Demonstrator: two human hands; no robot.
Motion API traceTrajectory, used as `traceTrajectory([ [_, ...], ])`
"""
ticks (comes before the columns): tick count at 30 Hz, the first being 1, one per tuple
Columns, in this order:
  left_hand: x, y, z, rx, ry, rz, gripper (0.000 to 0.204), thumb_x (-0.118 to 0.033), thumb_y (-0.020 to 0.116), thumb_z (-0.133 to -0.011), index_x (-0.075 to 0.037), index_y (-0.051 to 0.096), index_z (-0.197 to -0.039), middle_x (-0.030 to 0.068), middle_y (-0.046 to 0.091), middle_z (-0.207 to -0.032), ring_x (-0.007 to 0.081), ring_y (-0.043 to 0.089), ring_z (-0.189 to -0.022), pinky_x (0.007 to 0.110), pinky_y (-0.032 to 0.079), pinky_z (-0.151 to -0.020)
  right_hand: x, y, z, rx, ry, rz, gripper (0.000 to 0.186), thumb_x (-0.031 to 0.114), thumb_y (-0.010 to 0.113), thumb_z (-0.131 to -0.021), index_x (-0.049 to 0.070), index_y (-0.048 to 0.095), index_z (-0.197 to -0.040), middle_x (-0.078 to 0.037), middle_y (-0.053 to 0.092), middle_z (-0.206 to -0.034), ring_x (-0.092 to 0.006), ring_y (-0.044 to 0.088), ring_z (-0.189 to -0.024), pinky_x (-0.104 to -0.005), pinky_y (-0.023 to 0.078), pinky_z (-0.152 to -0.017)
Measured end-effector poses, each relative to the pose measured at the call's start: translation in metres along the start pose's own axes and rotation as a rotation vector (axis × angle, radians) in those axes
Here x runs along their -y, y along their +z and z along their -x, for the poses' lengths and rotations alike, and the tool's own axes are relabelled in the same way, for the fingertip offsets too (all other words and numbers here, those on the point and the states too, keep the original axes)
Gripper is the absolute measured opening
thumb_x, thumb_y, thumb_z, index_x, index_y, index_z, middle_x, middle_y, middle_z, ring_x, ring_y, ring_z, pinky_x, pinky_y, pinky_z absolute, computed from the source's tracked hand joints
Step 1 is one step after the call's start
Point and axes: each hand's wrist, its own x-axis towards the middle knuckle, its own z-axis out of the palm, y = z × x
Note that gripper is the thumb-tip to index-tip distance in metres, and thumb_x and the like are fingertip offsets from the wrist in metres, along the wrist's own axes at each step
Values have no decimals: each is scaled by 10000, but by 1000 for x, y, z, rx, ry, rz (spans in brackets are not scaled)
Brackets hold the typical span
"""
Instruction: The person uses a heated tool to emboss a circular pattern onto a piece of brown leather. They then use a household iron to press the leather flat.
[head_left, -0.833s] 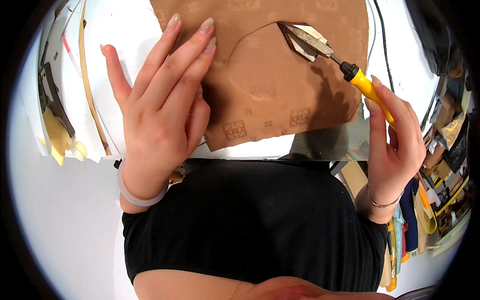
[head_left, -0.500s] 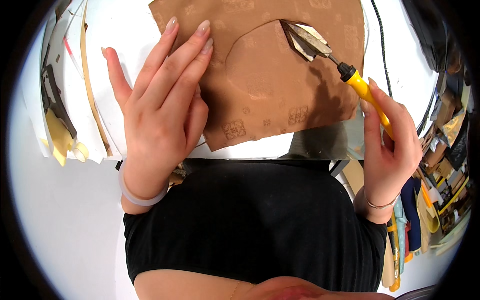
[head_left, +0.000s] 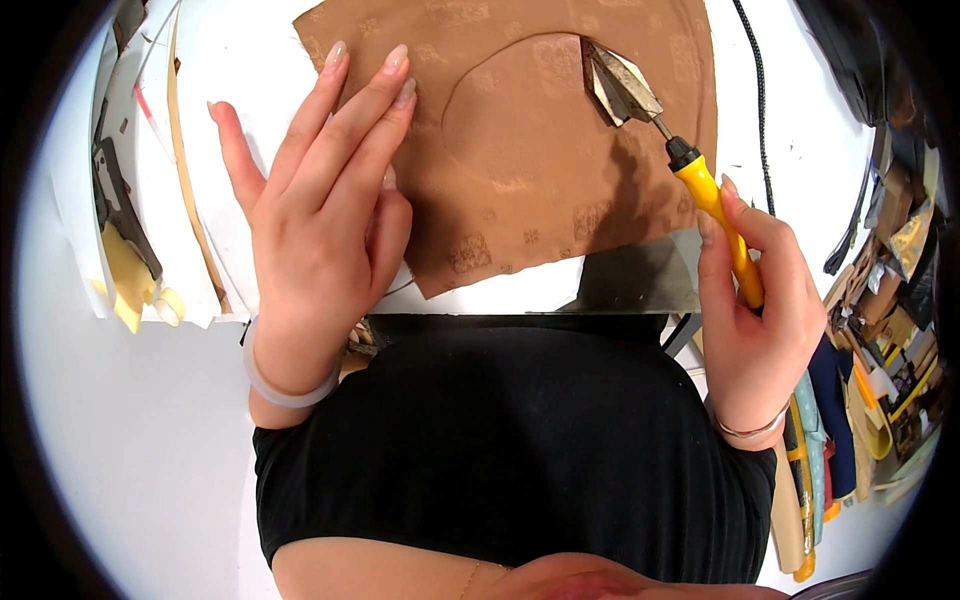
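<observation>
A brown patterned sheet [head_left: 510,220] lies on the white work surface, with a faint curved line on it. My left hand [head_left: 320,230] rests palm down on the sheet’s left side and the surface beside it, fingers stretched out. My right hand [head_left: 760,330] grips the yellow handle [head_left: 698,185] of a tool with a black collar and thin metal shaft. The tool’s pointed, angular metal head [head_left: 625,90] rests on the sheet, its tip at the upper right part of the curve. The hand’s shadow falls on the sheet.
Paper strips [head_left: 195,230] and yellow scraps [head_left: 130,280] lie at the left. A black cord [head_left: 760,120] runs along the right, near a dark object [head_left: 840,60]. A dark glossy area [head_left: 640,290] edges the surface’s front. Rolls and piled materials [head_left: 890,330] stand at the far right.
The tool’s tip has moved right along the curve, while my right hand shifted slightly left and toward me, bringing the handle more upright. My left hand has barely moved.
</observation>
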Motion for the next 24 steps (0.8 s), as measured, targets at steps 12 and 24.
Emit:
traceTrajectory([
  [12, -2, -1, -2, 11, -16, -14, 501, -8, 495, -898, -48, 738, -1335, 35, 649, -1522, 262, 471, -1547, 685, -17, -1296, -2, 0, -12, 42, -21, -50, 148, -1, 749, -992, 8, 723, -1137, -130, 799, -1121, -204, 778, -979, -289, 618, -842],
  [24, -4, 1, -1, -16, -29, -35, 461, 10, 509, -929, -69, 764, -1305, 32, 682, -1481, 257, 512, -1517, 683, 4, -1298, -13, 1, -5, 5, 21, -22, 159, 0, 769, -961, 28, 713, -1108, -148, 794, -1081, -270, 793, -944, -321, 626, -804],
])
